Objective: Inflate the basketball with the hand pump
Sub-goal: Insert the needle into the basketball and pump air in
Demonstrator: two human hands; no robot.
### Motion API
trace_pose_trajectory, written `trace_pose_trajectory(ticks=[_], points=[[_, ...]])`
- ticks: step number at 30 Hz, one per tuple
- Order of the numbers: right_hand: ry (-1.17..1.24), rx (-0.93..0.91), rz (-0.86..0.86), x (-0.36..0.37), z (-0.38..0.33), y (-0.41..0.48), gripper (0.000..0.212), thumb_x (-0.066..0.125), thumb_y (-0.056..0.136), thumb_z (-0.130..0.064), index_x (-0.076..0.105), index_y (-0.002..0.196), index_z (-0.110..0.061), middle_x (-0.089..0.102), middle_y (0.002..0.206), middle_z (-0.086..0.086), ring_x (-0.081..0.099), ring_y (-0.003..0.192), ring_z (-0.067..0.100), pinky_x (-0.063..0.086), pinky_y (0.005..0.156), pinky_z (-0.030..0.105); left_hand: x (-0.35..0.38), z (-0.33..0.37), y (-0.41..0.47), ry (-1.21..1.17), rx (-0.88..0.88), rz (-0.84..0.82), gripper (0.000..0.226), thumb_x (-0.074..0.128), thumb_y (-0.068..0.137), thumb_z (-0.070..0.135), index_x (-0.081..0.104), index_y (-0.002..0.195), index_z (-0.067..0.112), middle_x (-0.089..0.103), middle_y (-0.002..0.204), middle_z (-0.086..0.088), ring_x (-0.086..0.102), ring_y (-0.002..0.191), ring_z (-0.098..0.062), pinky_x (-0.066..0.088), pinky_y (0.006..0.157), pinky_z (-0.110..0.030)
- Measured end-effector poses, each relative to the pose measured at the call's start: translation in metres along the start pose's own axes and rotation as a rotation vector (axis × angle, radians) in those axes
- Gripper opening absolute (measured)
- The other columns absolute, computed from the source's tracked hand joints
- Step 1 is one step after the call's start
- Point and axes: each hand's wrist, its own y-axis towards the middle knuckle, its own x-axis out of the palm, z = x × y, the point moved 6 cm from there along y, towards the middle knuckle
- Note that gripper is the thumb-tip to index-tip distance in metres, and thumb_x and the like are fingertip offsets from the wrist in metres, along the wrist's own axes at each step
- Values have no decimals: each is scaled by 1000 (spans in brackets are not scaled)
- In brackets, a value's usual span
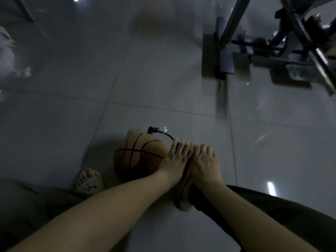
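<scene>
An orange basketball (pixel 135 157) with black seams lies on the tiled floor between my feet. A thin black hose (pixel 164 134) curves from a fitting on top of the ball toward my hands. My left hand (pixel 175 158) and my right hand (pixel 202 159) sit side by side, fingers curled down over the handle of the hand pump (pixel 187 170), which is almost wholly hidden beneath them. Only a dark sliver of the pump shows between the two hands.
A sandalled foot (pixel 89 181) stands left of the ball, another foot (pixel 183 202) below the hands. A dark metal frame (pixel 272 44) with bars stands at the back right. Something white and blurred (pixel 11 57) lies at the far left.
</scene>
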Motion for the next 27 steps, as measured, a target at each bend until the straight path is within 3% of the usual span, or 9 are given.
trace_pose_trajectory(ticks=[2, 4, 6, 9, 11, 13, 17, 20, 27], points=[[72, -22, -32, -19, 5, -1, 19, 55, 91, -18, 55, 108, -11, 55, 100, 10, 54, 91, 29, 46, 77, 36, -21, -8, 0, -121, 18, 67, 65, 25, 104, 30, 0, 155, -1, 24, 156, -23, 25, 141, -41, 9, 123, -55], [88, -133, -127, -35, 4, -8, 22, 53, 93, -17, 52, 114, -12, 55, 112, 8, 53, 102, 28, 44, 87, 34, -44, -22, -11, -280, 57, 98, 43, 39, 100, 22, 38, 140, 10, 50, 133, -13, 47, 119, -31, 37, 106, -42], [73, -194, -115, -60, 2, -18, 24, 55, 90, -14, 52, 113, -11, 54, 112, 8, 53, 102, 29, 41, 87, 34, -68, -40, -23, -348, 87, 159, 28, 48, 97, 18, 52, 125, 13, 60, 115, -9, 57, 105, -27, 49, 89, -36], [35, -181, 175, -117, 2, -26, 28, 64, 74, -5, 57, 101, -10, 55, 95, 8, 53, 83, 26, 43, 74, 34, -112, -64, -35, -253, 81, 391, 26, 57, 92, 15, 61, 117, 9, 64, 95, -7, 63, 84, -25, 54, 73, -35], [-15, -186, 351, -144, -1, -38, 37, 54, 74, -8, 59, 111, -6, 56, 99, 11, 53, 86, 26, 48, 78, 36, -136, -71, -46, -227, 48, 572, 36, 49, 94, 14, 58, 127, 3, 66, 101, -9, 63, 90, -25, 55, 79, -35], [-44, -177, 391, -145, -8, -53, 59, 47, 76, -16, 51, 132, 3, 56, 118, 19, 56, 106, 34, 47, 100, 45, -147, -67, -57, -190, 2, 668, 44, 37, 99, 15, 52, 137, -2, 65, 115, -14, 63, 104, -29, 52, 97, -38], [-109, -155, 308, -94, -15, -73, 74, 42, 92, -31, 22, 153, 6, 29, 154, 31, 29, 144, 47, 20, 118, 58, -111, -38, -60, -172, -53, 540, 58, 20, 104, 23, 23, 154, -6, 33, 156, -29, 30, 146, -43, 17, 124, -51], [-145, -161, 180, -61, -19, -64, 87, 47, 90, -37, 7, 155, 4, 15, 159, 32, 13, 148, 48, 13, 120, 61, -76, -23, -62, -203, -83, 408, 64, 7, 103, 29, 1, 157, -4, 1, 164, -30, 1, 152, -45, 2, 123, -57], [-125, -92, 19, -12, -11, -30, 95, 50, 90, -47, 3, 155, 5, 12, 159, 32, 8, 149, 47, 7, 121, 60, -26, -6, -26, -172, -103, 278, 73, 17, 102, 36, -9, 156, -5, -2, 164, -30, -3, 152, -46, 7, 122, -60]])
